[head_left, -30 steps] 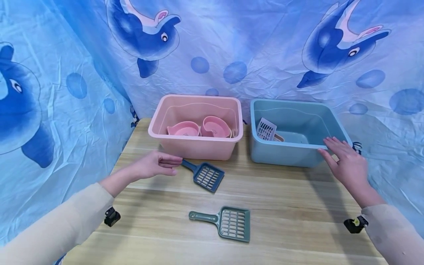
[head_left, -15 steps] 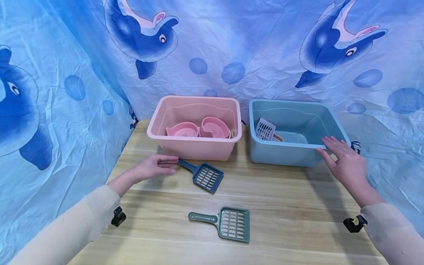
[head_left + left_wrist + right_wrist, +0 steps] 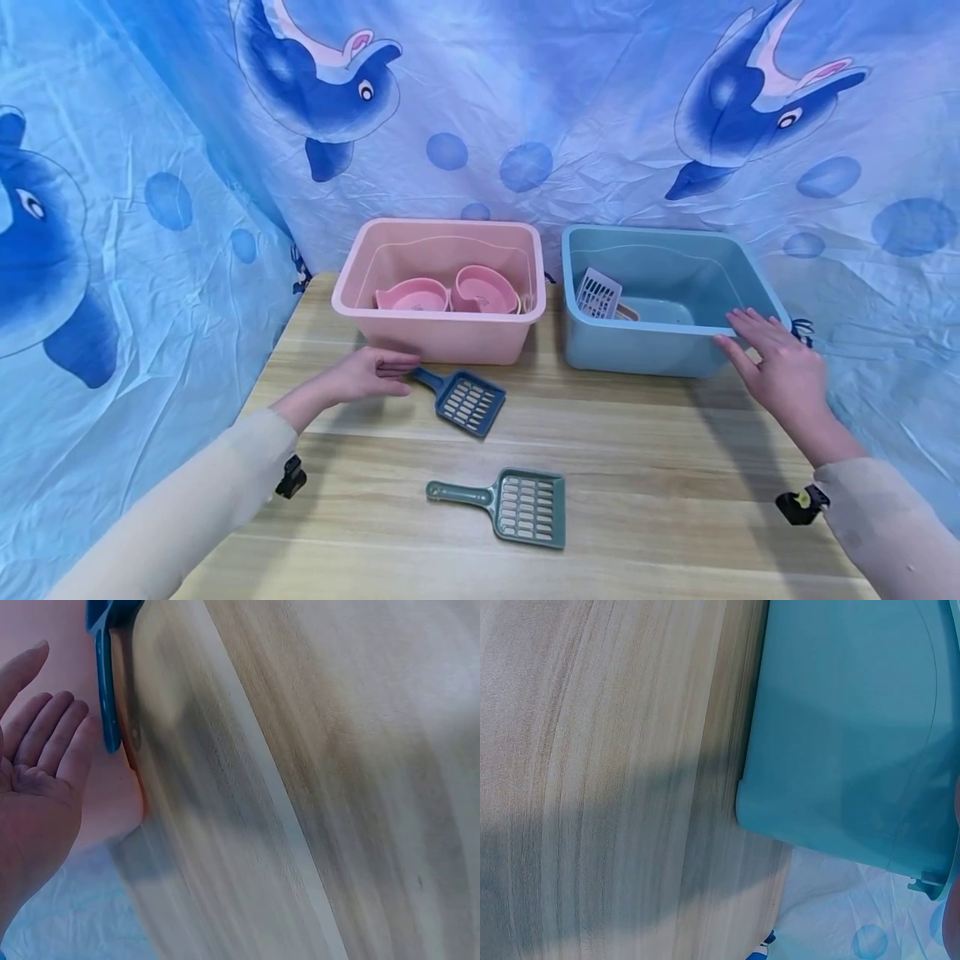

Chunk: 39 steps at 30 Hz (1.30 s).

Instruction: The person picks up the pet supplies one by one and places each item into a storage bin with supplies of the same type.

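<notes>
While the right hand (image 3: pixel 785 375) rests loose-fingered on the blue tub (image 3: pixel 637 343), the dark blue scoop (image 3: pixel 471 403) lies just right of the nearer left hand (image 3: pixel 363 377) (fingers extended, thumb apart, palm empty), handle toward the bench (image 3: pixel 652 483)'s far-left corner.

Left grip (image 3: pixel 367 373) now closer to blue scoop (image 3: pixel 452 388)

Your wood-grain surface (image 3: pixel 645 500): pink tub (image 3: pixel 450 340) near back-left corner, blue tub (image 3: pixel 637 348) near back-right; navy scoop (image 3: pixel 467 402) ahead of green scoop (image 3: pixel 495 500), closer to back edge.
</notes>
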{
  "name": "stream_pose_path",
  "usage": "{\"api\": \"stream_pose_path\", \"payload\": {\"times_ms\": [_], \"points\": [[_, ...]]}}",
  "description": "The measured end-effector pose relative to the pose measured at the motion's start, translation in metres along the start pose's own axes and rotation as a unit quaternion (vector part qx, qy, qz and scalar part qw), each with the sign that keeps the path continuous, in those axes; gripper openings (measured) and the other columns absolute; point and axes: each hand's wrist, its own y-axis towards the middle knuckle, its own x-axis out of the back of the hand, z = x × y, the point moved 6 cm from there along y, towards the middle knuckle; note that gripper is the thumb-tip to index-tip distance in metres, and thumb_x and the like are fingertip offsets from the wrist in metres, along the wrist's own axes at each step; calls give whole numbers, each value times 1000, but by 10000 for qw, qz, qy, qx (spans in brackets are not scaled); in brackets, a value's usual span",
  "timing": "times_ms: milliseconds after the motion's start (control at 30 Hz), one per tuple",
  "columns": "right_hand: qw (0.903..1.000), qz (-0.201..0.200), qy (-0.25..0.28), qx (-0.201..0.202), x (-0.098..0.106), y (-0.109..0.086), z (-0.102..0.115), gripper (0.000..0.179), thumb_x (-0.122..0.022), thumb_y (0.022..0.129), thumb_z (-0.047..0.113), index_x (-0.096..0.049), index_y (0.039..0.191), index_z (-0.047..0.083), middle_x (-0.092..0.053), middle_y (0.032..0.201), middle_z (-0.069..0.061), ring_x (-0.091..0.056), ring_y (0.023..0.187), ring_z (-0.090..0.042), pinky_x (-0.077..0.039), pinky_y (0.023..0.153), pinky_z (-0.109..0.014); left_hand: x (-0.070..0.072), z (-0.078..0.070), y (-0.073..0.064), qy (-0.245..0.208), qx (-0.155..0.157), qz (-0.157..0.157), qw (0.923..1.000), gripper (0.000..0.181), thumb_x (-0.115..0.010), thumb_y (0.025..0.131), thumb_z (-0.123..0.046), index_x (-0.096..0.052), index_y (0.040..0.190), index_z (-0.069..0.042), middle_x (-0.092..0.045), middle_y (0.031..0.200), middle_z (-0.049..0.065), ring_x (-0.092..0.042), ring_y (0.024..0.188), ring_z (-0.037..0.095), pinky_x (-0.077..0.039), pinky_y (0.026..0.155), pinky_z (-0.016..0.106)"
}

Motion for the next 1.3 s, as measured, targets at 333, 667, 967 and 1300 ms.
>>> {"api": "stream_pose_path", "payload": {"times_ms": [333,667,967,1300], "points": [[9999,79,48,-87,0,1,1,49,-83,93,29,-74,135,5,-72,133,-19,-69,123,-44,-54,104,-65,-6,7,5,219,161,289,9992,57,-78,99,-9,-55,148,9,-60,151,25,-58,140,42,-49,116,49],[9998,115,77,-140,0,3,0,49,-82,94,31,-73,136,5,-72,134,-19,-68,124,-44,-53,104,-67,-9,3,-12,82,356,329,9988,54,-75,102,-11,-57,150,6,-62,150,21,-60,139,39,-53,113,46],[9993,251,49,-268,-2,1,0,49,-82,94,30,-73,136,6,-72,134,-18,-68,125,-44,-55,95,-69,2,-2,-6,157,46,190,9997,59,-77,100,-12,-54,150,10,-59,150,27,-57,141,44,-49,116,52],[9989,337,51,-309,-2,2,2,49,-83,94,28,-73,136,5,-71,134,-20,-68,125,-46,-56,94,-68,4,11,8,385,378,750,9957,55,-77,100,-14,-59,148,6,-66,145,19,-62,137,38,-52,115,50]]}}
